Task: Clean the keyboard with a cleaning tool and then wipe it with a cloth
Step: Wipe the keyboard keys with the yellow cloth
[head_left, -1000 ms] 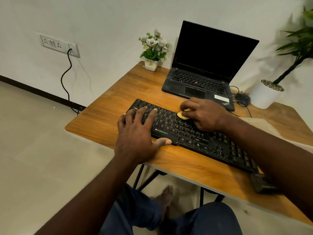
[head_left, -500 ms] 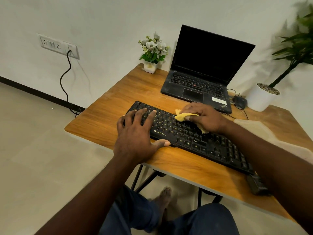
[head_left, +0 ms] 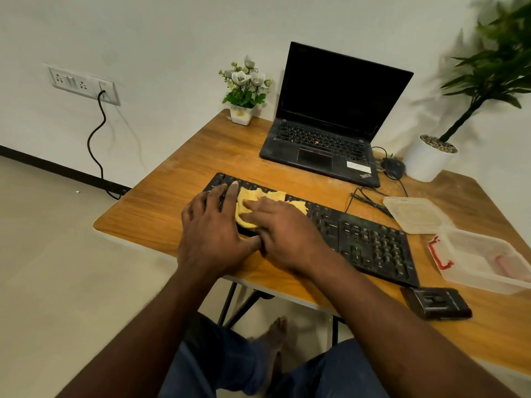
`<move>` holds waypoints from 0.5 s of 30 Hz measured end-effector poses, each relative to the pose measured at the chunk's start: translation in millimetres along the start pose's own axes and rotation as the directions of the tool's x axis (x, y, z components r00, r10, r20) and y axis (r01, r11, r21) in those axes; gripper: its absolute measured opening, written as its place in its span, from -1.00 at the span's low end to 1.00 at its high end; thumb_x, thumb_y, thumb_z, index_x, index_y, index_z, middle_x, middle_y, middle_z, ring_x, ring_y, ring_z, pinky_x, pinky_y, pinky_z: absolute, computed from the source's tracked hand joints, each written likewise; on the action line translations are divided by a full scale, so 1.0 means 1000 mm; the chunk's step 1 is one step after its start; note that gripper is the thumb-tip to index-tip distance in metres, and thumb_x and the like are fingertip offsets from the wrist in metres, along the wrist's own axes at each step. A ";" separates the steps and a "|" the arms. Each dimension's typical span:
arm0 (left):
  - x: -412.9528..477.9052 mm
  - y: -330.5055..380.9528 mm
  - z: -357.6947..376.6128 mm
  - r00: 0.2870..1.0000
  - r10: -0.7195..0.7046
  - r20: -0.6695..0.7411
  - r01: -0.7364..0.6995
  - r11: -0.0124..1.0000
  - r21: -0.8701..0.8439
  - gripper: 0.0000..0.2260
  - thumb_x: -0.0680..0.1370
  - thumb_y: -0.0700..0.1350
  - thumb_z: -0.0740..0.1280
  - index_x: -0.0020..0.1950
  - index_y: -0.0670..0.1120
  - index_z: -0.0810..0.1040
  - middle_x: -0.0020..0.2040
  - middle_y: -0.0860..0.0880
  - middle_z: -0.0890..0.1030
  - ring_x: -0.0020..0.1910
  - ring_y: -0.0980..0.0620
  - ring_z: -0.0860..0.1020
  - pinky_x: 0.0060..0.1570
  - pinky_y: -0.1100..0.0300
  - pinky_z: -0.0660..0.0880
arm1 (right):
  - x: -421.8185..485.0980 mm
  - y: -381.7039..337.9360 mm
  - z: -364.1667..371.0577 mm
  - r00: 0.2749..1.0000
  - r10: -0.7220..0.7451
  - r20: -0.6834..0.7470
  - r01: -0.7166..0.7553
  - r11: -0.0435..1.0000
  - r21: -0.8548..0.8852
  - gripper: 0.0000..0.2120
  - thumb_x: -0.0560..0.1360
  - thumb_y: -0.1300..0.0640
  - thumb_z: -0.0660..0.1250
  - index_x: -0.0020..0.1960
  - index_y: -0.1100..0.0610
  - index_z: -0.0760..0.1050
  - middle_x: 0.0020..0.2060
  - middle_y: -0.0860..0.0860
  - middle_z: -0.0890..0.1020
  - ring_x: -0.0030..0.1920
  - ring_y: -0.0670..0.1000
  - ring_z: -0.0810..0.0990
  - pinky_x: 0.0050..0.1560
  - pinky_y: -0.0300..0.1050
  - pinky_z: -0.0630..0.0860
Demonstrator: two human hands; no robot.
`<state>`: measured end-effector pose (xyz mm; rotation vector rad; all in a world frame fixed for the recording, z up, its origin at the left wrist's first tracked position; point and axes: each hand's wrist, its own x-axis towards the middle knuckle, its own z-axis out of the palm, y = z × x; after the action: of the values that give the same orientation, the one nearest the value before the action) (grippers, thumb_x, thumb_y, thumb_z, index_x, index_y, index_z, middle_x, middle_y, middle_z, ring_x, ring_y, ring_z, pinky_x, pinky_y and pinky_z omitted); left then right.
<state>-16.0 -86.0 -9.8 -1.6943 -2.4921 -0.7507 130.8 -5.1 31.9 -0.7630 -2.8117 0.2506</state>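
A soft yellow slab of cleaning putty (head_left: 258, 198) lies flattened over the left keys of the black plastic keyboard (head_left: 370, 245) on the wooden table (head_left: 178, 182). The right hand (head_left: 283, 234) presses it with straight fingers; the left hand (head_left: 214, 228), fingers spread flat, rests on the keys just beside it.

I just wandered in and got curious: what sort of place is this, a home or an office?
Probably a small home or office work corner. A wooden desk against a plain wall carries an open laptop, a separate black keyboard and potted flowers, with a wall socket nearby.
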 end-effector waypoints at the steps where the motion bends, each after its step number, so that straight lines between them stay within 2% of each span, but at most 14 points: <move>1: 0.000 0.000 0.000 1.000 -0.008 0.001 0.008 1.000 -0.003 0.04 0.35 0.57 0.18 0.67 0.07 -0.05 0.65 -0.07 0.13 0.60 -0.14 0.07 0.53 -0.20 0.10 | -0.008 0.001 0.002 1.000 -0.013 0.008 0.013 1.000 0.007 -0.61 0.67 0.16 0.23 0.47 -0.08 0.49 0.55 -0.13 0.38 0.58 0.01 0.27 0.57 0.04 0.16; 5: 0.001 0.000 0.000 0.999 -0.035 0.033 0.035 0.999 -0.016 0.13 0.30 0.63 0.23 0.67 0.11 -0.13 0.66 -0.08 0.05 0.61 -0.17 0.03 0.54 -0.21 0.07 | -0.050 0.022 -0.008 0.999 -0.038 0.023 0.039 0.999 -0.023 -0.56 0.64 0.15 0.22 0.49 -0.08 0.47 0.52 -0.15 0.41 0.56 -0.02 0.32 0.51 -0.09 0.10; 8: 0.002 0.002 -0.002 0.997 -0.066 0.035 0.066 0.998 -0.016 0.17 0.23 0.70 0.17 0.67 0.15 -0.15 0.67 -0.06 -0.01 0.61 -0.17 0.00 0.54 -0.21 0.08 | -0.077 0.046 -0.029 0.997 0.018 0.074 -0.012 0.996 -0.092 -0.57 0.63 0.08 0.26 0.48 -0.14 0.46 0.49 -0.22 0.41 0.53 -0.10 0.34 0.50 -0.09 0.19; 11: 0.001 0.003 -0.003 0.996 -0.082 0.042 0.084 0.996 -0.030 0.19 0.21 0.72 0.16 0.67 0.17 -0.14 0.67 -0.04 -0.04 0.62 -0.17 -0.02 0.55 -0.21 0.06 | -0.102 0.067 -0.053 0.985 0.040 0.166 -0.025 0.996 -0.088 -0.56 0.61 0.14 0.35 0.44 -0.17 0.48 0.46 -0.28 0.40 0.52 -0.14 0.33 0.50 0.02 0.34; 13: 0.000 0.003 -0.004 0.997 -0.075 0.027 0.076 0.996 -0.036 0.18 0.21 0.72 0.15 0.67 0.17 -0.11 0.67 -0.04 -0.04 0.62 -0.17 -0.02 0.56 -0.22 0.06 | -0.114 0.077 -0.067 0.979 0.122 0.165 -0.111 0.991 -0.080 -0.54 0.61 0.20 0.35 0.42 -0.20 0.49 0.44 -0.24 0.47 0.48 -0.09 0.43 0.43 0.00 0.42; 15: -0.001 0.003 -0.005 0.998 -0.057 0.012 0.058 0.998 -0.033 0.15 0.23 0.71 0.16 0.66 0.17 -0.09 0.67 -0.04 -0.03 0.62 -0.17 -0.02 0.56 -0.22 0.06 | -0.117 0.085 -0.072 0.960 0.277 0.035 -0.274 0.959 -0.064 -0.55 0.61 0.23 0.34 0.42 -0.16 0.51 0.36 -0.08 0.60 0.33 0.01 0.57 0.23 -0.09 0.48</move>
<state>-13.9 -87.8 -4.7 -1.6479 -2.5600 -0.7945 288.2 14.4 63.6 -1.1790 -2.7569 0.2324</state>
